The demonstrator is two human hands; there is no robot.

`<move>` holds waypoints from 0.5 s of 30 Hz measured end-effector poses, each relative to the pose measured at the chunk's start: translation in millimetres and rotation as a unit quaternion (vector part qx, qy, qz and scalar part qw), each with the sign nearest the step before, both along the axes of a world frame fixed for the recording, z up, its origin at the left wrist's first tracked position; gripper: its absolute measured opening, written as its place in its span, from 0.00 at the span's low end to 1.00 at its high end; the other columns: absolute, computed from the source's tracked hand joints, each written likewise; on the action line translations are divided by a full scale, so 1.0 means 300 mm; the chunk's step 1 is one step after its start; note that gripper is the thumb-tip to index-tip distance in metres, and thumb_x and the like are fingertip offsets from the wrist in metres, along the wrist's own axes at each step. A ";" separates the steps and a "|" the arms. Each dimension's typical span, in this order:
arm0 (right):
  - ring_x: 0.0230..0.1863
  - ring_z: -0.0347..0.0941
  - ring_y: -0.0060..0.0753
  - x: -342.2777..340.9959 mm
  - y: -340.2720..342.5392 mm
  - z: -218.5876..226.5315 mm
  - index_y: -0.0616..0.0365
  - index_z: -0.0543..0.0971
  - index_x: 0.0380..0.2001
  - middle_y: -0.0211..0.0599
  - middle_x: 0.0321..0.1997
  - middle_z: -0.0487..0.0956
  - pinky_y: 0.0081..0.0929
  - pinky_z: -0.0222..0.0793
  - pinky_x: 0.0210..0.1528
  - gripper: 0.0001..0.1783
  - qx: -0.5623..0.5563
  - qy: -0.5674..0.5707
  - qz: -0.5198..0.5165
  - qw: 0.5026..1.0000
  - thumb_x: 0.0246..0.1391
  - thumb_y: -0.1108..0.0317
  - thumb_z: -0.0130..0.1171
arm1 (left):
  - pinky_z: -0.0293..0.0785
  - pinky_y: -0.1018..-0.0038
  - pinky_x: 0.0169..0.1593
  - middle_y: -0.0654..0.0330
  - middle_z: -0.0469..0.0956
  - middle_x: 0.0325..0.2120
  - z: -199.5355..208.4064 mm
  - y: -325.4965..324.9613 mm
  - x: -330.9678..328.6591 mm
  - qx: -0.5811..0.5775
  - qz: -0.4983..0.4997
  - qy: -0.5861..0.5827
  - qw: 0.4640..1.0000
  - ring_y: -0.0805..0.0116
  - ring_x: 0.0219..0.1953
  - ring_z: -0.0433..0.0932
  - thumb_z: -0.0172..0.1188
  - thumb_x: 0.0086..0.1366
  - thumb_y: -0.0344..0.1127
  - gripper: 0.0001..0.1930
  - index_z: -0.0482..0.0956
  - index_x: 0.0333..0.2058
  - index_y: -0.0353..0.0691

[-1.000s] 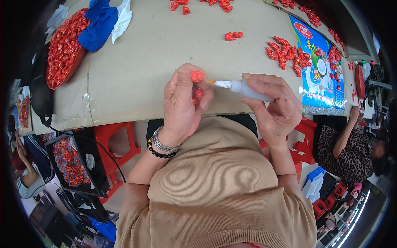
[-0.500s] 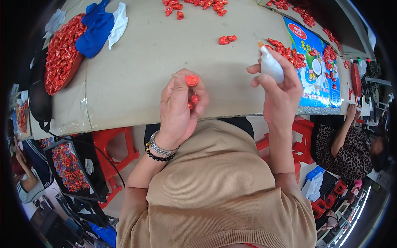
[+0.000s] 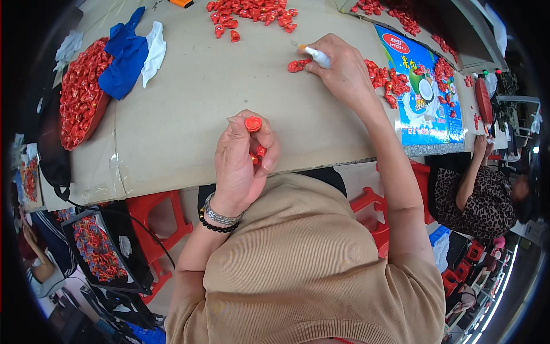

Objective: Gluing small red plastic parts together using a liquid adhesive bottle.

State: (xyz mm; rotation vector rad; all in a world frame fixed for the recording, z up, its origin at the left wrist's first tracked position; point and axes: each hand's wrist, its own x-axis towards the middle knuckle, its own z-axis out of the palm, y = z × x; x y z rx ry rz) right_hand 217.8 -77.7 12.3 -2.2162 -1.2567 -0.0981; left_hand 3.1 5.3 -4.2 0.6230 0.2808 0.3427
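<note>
My left hand is closed over the table's near edge and holds small red plastic pieces. One red piece stands pinched between thumb and forefinger with its round, hollow-looking end up. More red pieces show in the curl of the lower fingers. Farther out, my right hand grips a white squeeze bottle with a thin, orange-based nozzle pointing left. Its fingertips are beside a small red piece on the table; whether they touch it, I cannot tell.
A heap of red pieces lies at the far side. More lie around a blue printed sheet on the right. At left stand a full red tray and a blue cloth. A co-worker sits at right.
My right hand has swung forward and left with the squeeze bottle, from above the table's near side to the loose red pieces. My left hand keeps its hold, nearly still.
</note>
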 end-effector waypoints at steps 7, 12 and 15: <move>0.29 0.73 0.40 -0.048 -0.039 0.022 0.60 0.79 0.33 0.37 0.32 0.77 0.33 0.67 0.34 0.09 -0.039 -0.006 -0.036 0.999 0.45 0.74 0.64 | 0.50 0.84 0.15 0.66 0.67 0.22 0.003 -0.004 -0.003 0.002 0.006 0.018 1.000 0.79 0.16 0.62 0.40 0.70 0.57 0.22 0.68 0.32 0.42; 0.29 0.76 0.28 -0.131 -0.094 0.053 0.61 0.79 0.34 0.34 0.31 0.78 0.24 0.69 0.31 0.08 0.093 0.322 -0.074 0.939 0.47 0.76 0.60 | 0.51 0.84 0.16 0.66 0.68 0.24 -0.001 -0.003 -0.002 0.016 -0.012 0.015 1.000 0.79 0.17 0.62 0.39 0.70 0.57 0.23 0.68 0.33 0.41; 0.30 0.77 0.26 -0.172 -0.114 0.057 0.63 0.79 0.36 0.34 0.32 0.79 0.23 0.72 0.32 0.10 0.201 0.500 -0.002 0.842 0.47 0.78 0.60 | 0.51 0.84 0.16 0.66 0.69 0.24 -0.001 -0.007 -0.002 0.025 -0.010 0.025 0.999 0.79 0.17 0.62 0.39 0.69 0.57 0.23 0.68 0.33 0.41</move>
